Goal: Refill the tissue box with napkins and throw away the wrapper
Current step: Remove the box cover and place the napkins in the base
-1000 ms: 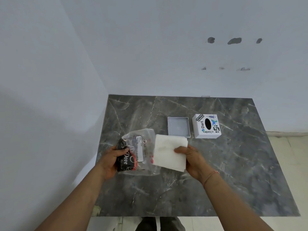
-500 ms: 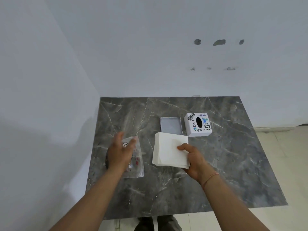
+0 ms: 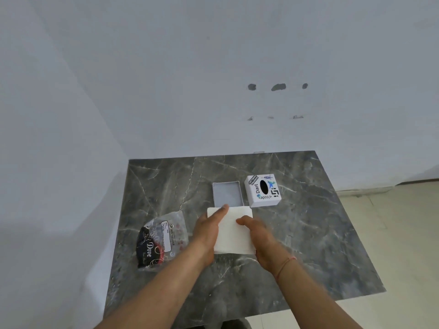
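A: Where is the stack of napkins?

B: On the grey marble bench, near its middle, held between both hands. The left hand lies along the stack's left edge, its fingers reaching over the far left corner. The right hand has its grip closed on the right edge, thumb on top.

A: Is the left grip clenched too?

B: It presses flat against the side, fingers laid on the napkins, so both hands are grasping the stack.

A: And the box?

B: The open tissue box base sits just beyond the stack, touching its far edge in this view. The printed lid stands just right of the base. The wrapper lies on the bench left of the left hand, free of both hands.
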